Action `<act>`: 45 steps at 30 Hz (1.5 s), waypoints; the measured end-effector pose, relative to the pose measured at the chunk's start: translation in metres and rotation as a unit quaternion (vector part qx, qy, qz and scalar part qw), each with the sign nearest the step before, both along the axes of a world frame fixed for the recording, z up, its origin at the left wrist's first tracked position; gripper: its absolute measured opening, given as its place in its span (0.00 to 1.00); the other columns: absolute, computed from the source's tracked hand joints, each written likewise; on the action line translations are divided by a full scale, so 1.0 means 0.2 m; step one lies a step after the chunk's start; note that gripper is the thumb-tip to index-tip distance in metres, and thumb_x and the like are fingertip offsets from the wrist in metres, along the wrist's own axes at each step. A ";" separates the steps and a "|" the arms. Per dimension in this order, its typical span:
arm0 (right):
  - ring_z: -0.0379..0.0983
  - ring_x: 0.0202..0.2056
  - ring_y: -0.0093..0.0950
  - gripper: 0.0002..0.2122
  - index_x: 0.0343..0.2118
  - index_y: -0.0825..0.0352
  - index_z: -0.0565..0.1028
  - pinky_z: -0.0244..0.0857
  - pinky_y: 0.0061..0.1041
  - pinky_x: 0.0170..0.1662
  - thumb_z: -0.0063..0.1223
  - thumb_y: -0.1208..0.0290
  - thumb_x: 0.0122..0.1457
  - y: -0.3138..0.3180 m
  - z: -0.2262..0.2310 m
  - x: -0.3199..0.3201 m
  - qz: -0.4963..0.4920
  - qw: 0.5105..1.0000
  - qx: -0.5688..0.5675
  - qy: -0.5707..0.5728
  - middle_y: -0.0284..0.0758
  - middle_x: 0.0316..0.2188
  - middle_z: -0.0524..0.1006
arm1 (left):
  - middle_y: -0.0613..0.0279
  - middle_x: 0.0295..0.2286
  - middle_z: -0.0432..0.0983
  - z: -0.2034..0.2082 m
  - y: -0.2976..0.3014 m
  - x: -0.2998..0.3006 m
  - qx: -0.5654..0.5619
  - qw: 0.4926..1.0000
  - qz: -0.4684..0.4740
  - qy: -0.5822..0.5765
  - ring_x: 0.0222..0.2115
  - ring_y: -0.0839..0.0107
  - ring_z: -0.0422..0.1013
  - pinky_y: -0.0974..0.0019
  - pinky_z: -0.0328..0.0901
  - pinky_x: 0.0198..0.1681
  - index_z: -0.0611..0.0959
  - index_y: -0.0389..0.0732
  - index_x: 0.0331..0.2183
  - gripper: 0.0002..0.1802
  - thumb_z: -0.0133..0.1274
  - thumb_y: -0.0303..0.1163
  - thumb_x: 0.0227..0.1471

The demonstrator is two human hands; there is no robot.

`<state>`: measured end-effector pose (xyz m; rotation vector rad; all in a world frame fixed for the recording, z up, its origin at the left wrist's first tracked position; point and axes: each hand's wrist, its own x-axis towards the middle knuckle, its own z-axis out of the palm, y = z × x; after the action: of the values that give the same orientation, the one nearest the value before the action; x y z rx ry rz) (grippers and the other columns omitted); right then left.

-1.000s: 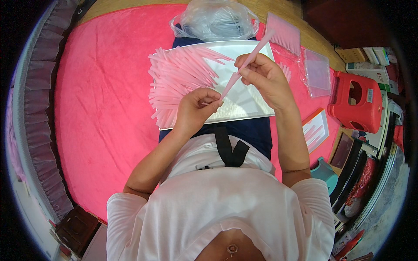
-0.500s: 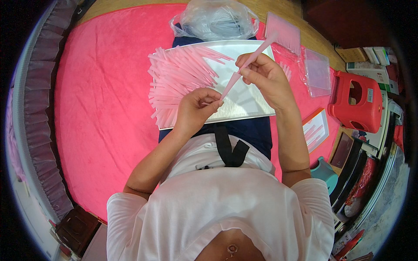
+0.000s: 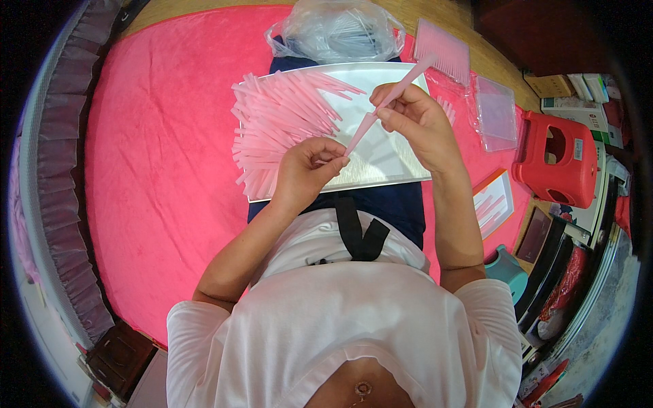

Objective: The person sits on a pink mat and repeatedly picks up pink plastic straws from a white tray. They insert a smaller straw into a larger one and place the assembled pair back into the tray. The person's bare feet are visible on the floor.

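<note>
My left hand (image 3: 311, 170) pinches the narrow lower end of a pink tapered plastic tube (image 3: 360, 134) between thumb and forefinger. My right hand (image 3: 420, 126) grips a second pink tapered tube (image 3: 413, 73), slanting up to the right. The two tubes meet end to end by my right fingertips; whether one sits inside the other I cannot tell. Under both hands a white tray (image 3: 388, 166) rests on my lap. A heap of similar pink tubes (image 3: 286, 119) covers its left side, some jutting past the rim, and my left hand is just beside the heap.
Beyond the tray lies a clear plastic bag (image 3: 337, 34) with contents. To the right are a pink bristled piece (image 3: 442, 53), a flat clear pouch (image 3: 496, 112), an orange-edged tray (image 3: 502, 214), a red stool (image 3: 561, 160) and a teal stool (image 3: 507, 272). Pink cloth (image 3: 163, 170) spreads leftward.
</note>
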<state>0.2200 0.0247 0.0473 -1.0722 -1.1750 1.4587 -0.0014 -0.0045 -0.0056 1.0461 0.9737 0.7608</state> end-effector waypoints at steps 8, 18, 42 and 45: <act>0.72 0.42 0.20 0.10 0.42 0.67 0.75 0.65 0.22 0.49 0.58 0.77 0.57 0.00 0.02 0.00 0.013 1.000 0.003 -0.019 0.30 0.39 0.76 | 0.68 0.26 0.77 0.00 0.00 0.00 0.004 1.000 -0.001 0.006 0.26 0.84 0.70 0.78 0.63 0.29 0.82 0.35 0.34 0.05 0.59 0.22 0.52; 0.69 0.40 0.19 0.15 0.47 0.67 0.73 0.66 0.21 0.41 0.59 0.74 0.57 -0.01 0.06 -0.02 -0.007 0.994 0.073 -0.084 0.31 0.43 0.75 | 0.68 0.26 0.77 -0.01 0.00 -0.01 0.005 1.000 -0.006 0.014 0.26 0.84 0.69 0.78 0.63 0.29 0.82 0.35 0.34 0.05 0.59 0.23 0.52; 0.72 0.42 0.30 0.11 0.44 0.65 0.77 0.66 0.26 0.41 0.54 0.73 0.57 0.07 0.01 0.03 -0.092 0.935 0.195 -0.280 0.36 0.40 0.75 | 0.65 0.30 0.79 -0.02 0.01 -0.03 0.008 1.000 -0.003 0.020 0.30 0.79 0.73 0.75 0.68 0.34 0.81 0.35 0.37 0.07 0.58 0.22 0.52; 0.73 0.41 0.33 0.09 0.40 0.67 0.76 0.67 0.29 0.41 0.56 0.75 0.55 0.16 -0.15 0.03 -0.081 0.906 0.154 -0.386 0.38 0.37 0.75 | 0.64 0.30 0.79 0.00 0.03 -0.03 -0.008 1.000 0.021 0.015 0.31 0.77 0.74 0.74 0.69 0.34 0.80 0.34 0.37 0.08 0.58 0.22 0.52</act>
<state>0.2264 0.0569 0.0180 -1.5289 -1.7380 0.6671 -0.0083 0.0006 -0.0059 1.0276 1.0283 0.7720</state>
